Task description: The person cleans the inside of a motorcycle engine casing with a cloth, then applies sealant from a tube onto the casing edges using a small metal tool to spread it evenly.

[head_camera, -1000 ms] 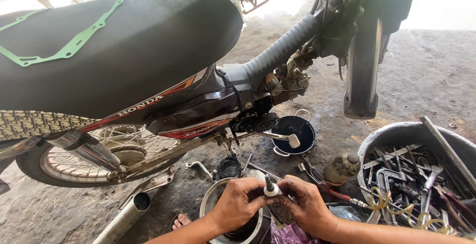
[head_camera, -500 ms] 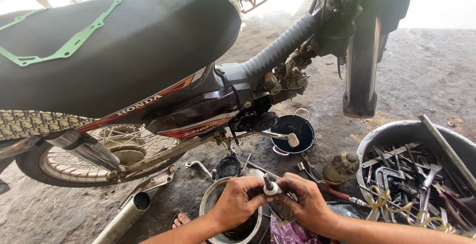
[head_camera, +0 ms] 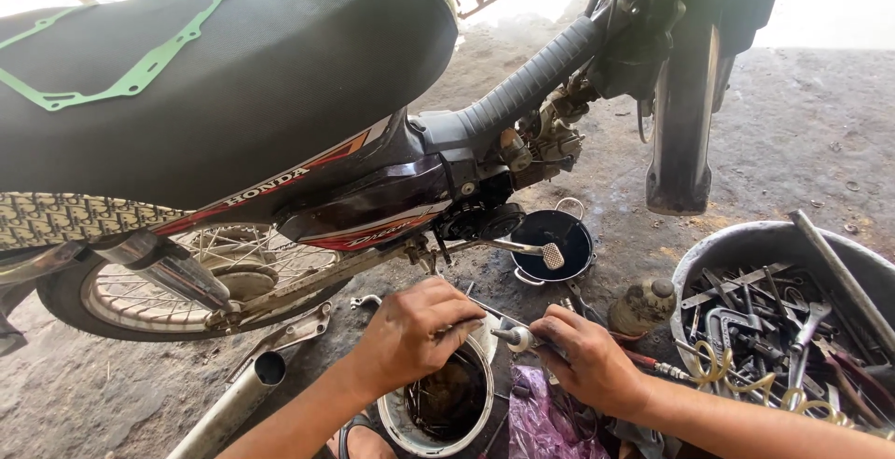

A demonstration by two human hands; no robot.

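Pale metal small part [head_camera: 516, 337] pinched by both hands' fingers; left hand [head_camera: 415, 333], right hand [head_camera: 587, 361] best stay braced over round white oily tub [head_camera: 401, 422].

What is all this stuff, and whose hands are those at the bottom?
The picture comes from a camera worn on a person's head, looking down, so the hands are that person's own. In front of them stands a motorcycle with a black seat; a thin green gasket lies on top of it. The left hand rests on the rim of a round white container with dark insides. The right hand pinches a small pale part on a metal stem. On the dirt ground sit a black pan, a silver exhaust pipe and, at the right, a grey basin full of wrenches and other tools.
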